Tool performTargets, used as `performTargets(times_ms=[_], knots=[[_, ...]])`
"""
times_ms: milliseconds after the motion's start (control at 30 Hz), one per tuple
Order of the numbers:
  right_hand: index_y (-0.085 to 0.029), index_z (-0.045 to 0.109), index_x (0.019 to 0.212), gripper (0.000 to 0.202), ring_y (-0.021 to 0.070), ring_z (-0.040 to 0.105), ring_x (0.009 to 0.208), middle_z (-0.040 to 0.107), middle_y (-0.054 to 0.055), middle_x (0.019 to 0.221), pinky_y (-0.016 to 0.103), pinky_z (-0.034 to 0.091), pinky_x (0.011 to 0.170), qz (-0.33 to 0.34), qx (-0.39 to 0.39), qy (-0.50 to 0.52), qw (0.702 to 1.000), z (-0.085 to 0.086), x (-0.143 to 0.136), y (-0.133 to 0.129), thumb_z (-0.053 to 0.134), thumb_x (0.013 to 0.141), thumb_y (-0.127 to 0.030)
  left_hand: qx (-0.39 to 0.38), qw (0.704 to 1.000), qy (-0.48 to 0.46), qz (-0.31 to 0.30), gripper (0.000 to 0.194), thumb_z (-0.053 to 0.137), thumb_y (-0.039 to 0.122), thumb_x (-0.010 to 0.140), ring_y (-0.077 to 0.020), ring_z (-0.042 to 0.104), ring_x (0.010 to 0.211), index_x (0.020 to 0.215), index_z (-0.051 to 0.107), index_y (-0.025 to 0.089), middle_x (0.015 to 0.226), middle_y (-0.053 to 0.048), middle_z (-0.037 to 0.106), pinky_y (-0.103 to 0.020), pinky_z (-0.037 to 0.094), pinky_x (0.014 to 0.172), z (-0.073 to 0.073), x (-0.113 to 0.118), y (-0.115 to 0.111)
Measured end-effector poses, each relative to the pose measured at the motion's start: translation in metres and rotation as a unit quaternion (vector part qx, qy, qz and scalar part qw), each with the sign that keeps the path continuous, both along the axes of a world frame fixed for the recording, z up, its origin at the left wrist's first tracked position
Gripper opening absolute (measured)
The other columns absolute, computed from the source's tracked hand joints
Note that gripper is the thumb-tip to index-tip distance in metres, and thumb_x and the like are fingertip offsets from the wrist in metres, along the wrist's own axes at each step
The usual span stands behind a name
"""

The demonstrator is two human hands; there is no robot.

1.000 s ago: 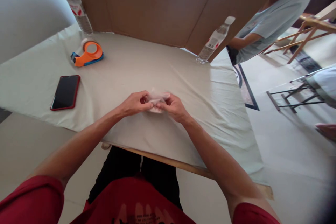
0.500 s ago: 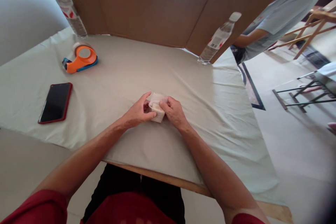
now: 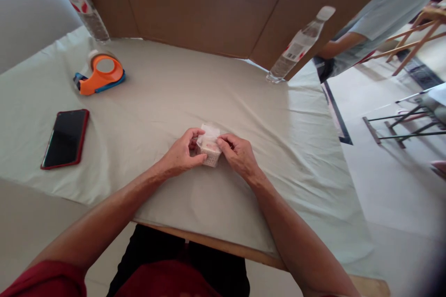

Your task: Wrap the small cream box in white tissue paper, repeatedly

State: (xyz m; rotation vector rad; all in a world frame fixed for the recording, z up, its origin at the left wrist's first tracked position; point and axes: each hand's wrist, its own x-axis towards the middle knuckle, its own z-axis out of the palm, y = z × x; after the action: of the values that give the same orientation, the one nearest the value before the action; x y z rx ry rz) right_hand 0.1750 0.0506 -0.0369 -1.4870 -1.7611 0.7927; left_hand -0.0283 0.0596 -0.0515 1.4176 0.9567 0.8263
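Box [image 3: 211,157], small and white with print too blurred to read, sits between both hands near the front of the cloth-covered surface [image 3: 167,88]; its contents are hidden. From the left: a dark-screened phone [image 3: 65,139]; a bottle [image 3: 85,11], top cut off, clear liquid in its lower part; an orange tape dispenser [image 3: 91,84]. The left hand [image 3: 183,149] grips the box's left side, some fingers hidden. The right hand [image 3: 239,154] pinches its right edge. Farther right, another bottle [image 3: 298,48], part-filled, leans in view; a person [image 3: 376,28], cut off above, is partly behind cardboard [image 3: 202,4].
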Motion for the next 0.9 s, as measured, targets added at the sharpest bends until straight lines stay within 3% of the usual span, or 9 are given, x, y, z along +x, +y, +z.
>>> performTargets(times_ms=[267, 500, 667, 900], knots=[[-0.018, 0.074, 0.085, 0.03, 0.0149, 0.056, 0.07, 0.067, 0.002, 0.075, 0.026, 0.044, 0.066, 0.043, -0.073, 0.103, 0.991, 0.003, 0.0, 0.0, 0.054, 0.087, -0.04, 0.022, 0.993, 0.103, -0.054, 0.052, 0.071, 0.033, 0.071, -0.0193, 0.062, 0.089, 0.119, 0.058, 0.017, 0.107, -0.008, 0.065, -0.033, 0.052, 0.079, 0.014, -0.007, 0.001], [-0.02, 0.065, 0.079, 0.024, 0.0129, 0.048, 0.059, 0.055, -0.002, 0.064, 0.026, 0.039, 0.057, -0.016, -0.116, 0.155, 0.981, 0.001, -0.009, -0.002, 0.057, 0.085, -0.042, 0.073, 0.983, 0.151, -0.069, 0.037, 0.069, 0.03, 0.071, -0.0165, 0.058, 0.08, 0.106, 0.064, 0.02, 0.099, -0.003, 0.066, -0.03, 0.048, 0.073, 0.021, -0.009, 0.002], [-0.019, 0.065, 0.075, 0.024, 0.0135, 0.049, 0.065, 0.058, -0.001, 0.068, 0.026, 0.04, 0.063, 0.015, -0.085, 0.131, 0.988, 0.0, -0.012, -0.002, 0.057, 0.084, -0.041, 0.05, 0.986, 0.142, -0.073, 0.048, 0.069, 0.031, 0.07, -0.0191, 0.061, 0.084, 0.116, 0.06, 0.019, 0.101, -0.005, 0.067, -0.032, 0.049, 0.075, 0.018, -0.009, 0.001], [-0.02, 0.059, 0.07, 0.031, 0.0119, 0.043, 0.058, 0.049, -0.003, 0.061, 0.026, 0.036, 0.056, 0.088, -0.139, 0.121, 0.979, 0.008, -0.008, 0.003, 0.053, 0.087, -0.044, 0.029, 0.987, 0.134, -0.085, 0.063, 0.071, 0.032, 0.071, -0.0244, 0.065, 0.1, 0.13, 0.057, 0.018, 0.117, -0.01, 0.069, -0.035, 0.052, 0.085, 0.016, -0.01, 0.001]])
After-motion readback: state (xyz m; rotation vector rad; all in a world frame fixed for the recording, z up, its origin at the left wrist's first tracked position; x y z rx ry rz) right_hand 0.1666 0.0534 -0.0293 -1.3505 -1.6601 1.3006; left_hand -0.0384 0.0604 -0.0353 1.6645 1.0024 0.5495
